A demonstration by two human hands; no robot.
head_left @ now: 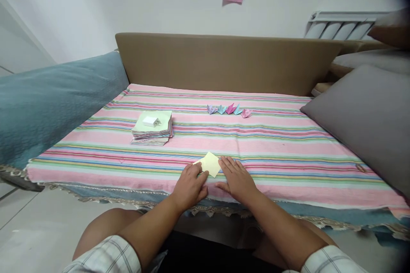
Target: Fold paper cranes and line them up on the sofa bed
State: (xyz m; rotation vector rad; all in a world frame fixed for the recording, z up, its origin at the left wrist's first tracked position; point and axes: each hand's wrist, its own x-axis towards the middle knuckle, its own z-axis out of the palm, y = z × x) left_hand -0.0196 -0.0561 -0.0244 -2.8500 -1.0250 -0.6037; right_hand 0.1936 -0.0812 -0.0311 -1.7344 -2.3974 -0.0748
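Note:
A small pale yellow paper [210, 164] lies folded on the striped cloth near its front edge, with one corner pointing away from me. My left hand [189, 185] rests on its left part, fingers a little bent and apart, the tips pressing down from above. Those fingers cover part of the paper. At the right corner, my right hand [237, 179] lies flat with its fingers stretched out and thumb apart, the fingertips touching the edge.
Several folded paper figures [230, 109] stand in a row farther back. To the left is a stack of coloured paper [152, 136] with a white plug adapter [150, 121] on top. A grey cushion [368, 115] lies at right; a brown backrest [224, 64] rises behind.

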